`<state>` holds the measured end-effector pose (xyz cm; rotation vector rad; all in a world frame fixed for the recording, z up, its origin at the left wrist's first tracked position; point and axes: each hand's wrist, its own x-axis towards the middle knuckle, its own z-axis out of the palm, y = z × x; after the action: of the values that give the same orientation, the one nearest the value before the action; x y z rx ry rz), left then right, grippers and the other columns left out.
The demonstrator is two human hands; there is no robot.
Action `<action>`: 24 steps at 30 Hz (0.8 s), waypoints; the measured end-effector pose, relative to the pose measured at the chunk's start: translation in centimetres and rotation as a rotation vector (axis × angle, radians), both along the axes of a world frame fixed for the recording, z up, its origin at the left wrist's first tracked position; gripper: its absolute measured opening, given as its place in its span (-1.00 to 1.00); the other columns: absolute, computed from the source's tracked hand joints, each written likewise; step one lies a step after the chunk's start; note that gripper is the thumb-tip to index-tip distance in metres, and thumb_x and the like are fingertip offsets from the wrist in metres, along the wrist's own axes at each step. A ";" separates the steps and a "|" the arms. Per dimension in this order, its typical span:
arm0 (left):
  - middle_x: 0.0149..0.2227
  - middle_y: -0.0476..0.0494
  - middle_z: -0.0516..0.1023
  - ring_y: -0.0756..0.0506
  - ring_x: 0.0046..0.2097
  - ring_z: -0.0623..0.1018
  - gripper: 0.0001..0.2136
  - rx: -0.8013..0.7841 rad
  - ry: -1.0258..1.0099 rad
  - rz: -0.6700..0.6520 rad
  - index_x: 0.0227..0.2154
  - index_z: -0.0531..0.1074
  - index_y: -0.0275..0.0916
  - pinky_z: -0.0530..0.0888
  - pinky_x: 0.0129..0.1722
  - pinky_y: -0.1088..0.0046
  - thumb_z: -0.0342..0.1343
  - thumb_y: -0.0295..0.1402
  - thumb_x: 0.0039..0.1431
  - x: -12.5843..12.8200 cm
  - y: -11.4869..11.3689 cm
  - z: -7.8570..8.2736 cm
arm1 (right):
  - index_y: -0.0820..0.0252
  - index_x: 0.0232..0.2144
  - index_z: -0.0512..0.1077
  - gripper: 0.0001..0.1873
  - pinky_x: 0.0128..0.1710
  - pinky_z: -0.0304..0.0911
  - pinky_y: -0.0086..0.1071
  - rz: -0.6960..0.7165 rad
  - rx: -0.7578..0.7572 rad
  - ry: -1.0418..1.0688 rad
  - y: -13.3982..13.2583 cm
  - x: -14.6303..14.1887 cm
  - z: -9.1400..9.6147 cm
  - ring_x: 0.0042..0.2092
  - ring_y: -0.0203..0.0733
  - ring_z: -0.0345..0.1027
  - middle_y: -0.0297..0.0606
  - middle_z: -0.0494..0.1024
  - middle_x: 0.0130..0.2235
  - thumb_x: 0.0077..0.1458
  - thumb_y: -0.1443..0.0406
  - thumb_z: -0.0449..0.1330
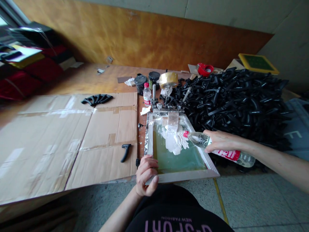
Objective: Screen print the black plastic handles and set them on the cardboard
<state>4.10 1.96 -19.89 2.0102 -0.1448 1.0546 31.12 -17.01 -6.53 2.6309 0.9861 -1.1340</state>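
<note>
My right hand (pixel 218 140) is wrapped round a clear plastic bottle (pixel 199 138) with a red label, tilted so its pink-red cap end points left over a screen printing frame (pixel 193 178). White paste (pixel 176 141) lies smeared on the frame's green mesh (pixel 173 162), with a clear block-like scraper (pixel 173 120) at its upper end. At the frame's lower left corner, my left hand (pixel 147 174) has its fingers curled over the edge, gripping it. Whether liquid leaves the bottle cannot be made out.
A large heap of black plastic handles (pixel 231 103) fills the right. One black handle (pixel 125 152) and a small row of handles (pixel 97 99) lie on flattened cardboard (pixel 60 138). Behind the frame stand another bottle (pixel 146 95), dark tubs (pixel 140 84) and a tape roll (pixel 168 80).
</note>
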 end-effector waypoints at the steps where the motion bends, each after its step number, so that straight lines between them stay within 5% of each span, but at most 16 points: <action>1: -0.41 -0.11 0.45 -0.13 -0.28 0.51 -0.90 0.001 -0.001 -0.003 -0.48 0.34 -0.23 0.38 -0.07 0.05 -0.04 -0.43 0.08 0.0 0.0 0.0 | 0.14 -0.27 0.30 -0.59 -0.44 0.09 -0.37 -0.001 -0.011 -0.002 -0.2 0.0 0.1 -0.33 -0.07 0.39 -0.23 0.49 -0.35 -0.19 0.12 0.25; 10: -0.39 -0.11 0.44 -0.12 -0.26 0.49 -0.92 0.025 -0.001 -0.023 -0.47 0.34 -0.24 0.37 -0.07 0.04 -0.04 -0.46 0.06 -0.1 0.1 0.0 | 0.14 -0.28 0.31 -0.59 -0.44 0.10 -0.38 -0.047 0.010 -0.019 -1.4 0.3 -0.4 -0.32 -0.06 0.40 -0.22 0.50 -0.35 -0.18 0.09 0.26; 19: -0.39 -0.13 0.44 -0.13 -0.27 0.49 -0.90 0.040 0.023 -0.015 -0.46 0.34 -0.23 0.38 -0.07 0.04 -0.05 -0.45 0.10 -0.1 0.1 0.0 | 0.12 -0.15 0.37 -0.48 -0.35 0.16 -0.36 -0.193 0.235 -0.042 -1.7 0.0 -0.5 -0.25 -0.01 0.39 -0.23 0.54 -0.31 -0.20 0.07 0.28; 24: -0.41 -0.12 0.44 -0.13 -0.28 0.50 -0.89 0.050 0.018 -0.007 -0.48 0.34 -0.23 0.39 -0.08 0.05 -0.05 -0.44 0.11 0.0 0.1 0.3 | 0.12 -0.16 0.38 -0.48 -0.36 0.14 -0.35 -0.176 0.201 -0.056 -1.9 0.0 -0.4 -0.27 -0.01 0.39 -0.20 0.54 -0.32 -0.21 0.07 0.29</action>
<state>4.07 2.07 -19.54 2.0622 -0.1702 1.0379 31.11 -18.92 -6.90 2.9430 0.9182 -1.0363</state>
